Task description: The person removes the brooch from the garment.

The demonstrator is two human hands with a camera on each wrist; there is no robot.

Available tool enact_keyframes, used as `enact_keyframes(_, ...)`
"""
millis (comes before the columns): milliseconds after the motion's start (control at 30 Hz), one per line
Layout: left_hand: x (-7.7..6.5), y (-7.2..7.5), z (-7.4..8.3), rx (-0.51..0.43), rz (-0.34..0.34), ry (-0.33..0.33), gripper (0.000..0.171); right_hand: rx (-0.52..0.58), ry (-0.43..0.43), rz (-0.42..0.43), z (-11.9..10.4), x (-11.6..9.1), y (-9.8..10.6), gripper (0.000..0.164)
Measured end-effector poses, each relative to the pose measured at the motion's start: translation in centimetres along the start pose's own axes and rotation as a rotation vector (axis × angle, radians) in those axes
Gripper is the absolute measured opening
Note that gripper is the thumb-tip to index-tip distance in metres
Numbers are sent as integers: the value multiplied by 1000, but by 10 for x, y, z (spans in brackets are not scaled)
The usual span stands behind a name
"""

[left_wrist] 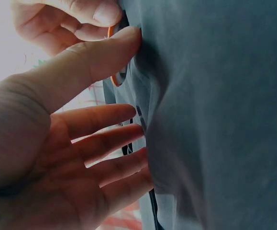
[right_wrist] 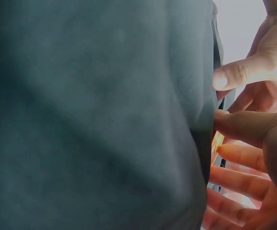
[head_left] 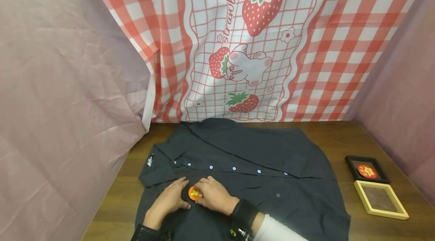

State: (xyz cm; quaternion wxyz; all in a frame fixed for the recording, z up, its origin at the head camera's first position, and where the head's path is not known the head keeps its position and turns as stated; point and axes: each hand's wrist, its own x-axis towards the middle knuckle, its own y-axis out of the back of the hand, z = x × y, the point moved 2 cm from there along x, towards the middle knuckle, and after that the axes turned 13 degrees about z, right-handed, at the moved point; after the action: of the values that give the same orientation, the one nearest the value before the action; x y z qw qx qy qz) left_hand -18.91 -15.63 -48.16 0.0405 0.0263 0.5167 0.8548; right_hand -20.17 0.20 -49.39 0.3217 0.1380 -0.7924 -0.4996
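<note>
A dark button-up shirt point(head_left: 238, 192) lies spread on the wooden table, its collar to the left. On its front, below the row of pale buttons, is a round orange badge point(head_left: 194, 193) with a yellow figure; its edge point(left_wrist: 113, 80) shows in the left wrist view. My right hand point(head_left: 215, 194) pinches the badge's right side between thumb and fingers. Just left of the badge, my left hand point(head_left: 170, 196) rests on the shirt, fingers spread and fairly straight, thumb toward the badge. The badge's back is hidden.
At the table's right, a black frame point(head_left: 351, 168) holds a red round badge point(head_left: 367, 171). A pale wooden frame point(head_left: 365, 199) lies in front of it. A strawberry-print checked cloth point(head_left: 323, 63) hangs behind, with pink cloth point(head_left: 68, 101) at the left side.
</note>
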Motion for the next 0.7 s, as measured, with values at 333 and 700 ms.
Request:
enact_keyframes(333,-5,-1,4,-9,38,-76,71,62,4,14,4,-2,-1,33)
enact_keyframes(700,-3,-1,4,9,52,-64,69,140,-33,-3,8,-1,3,34)
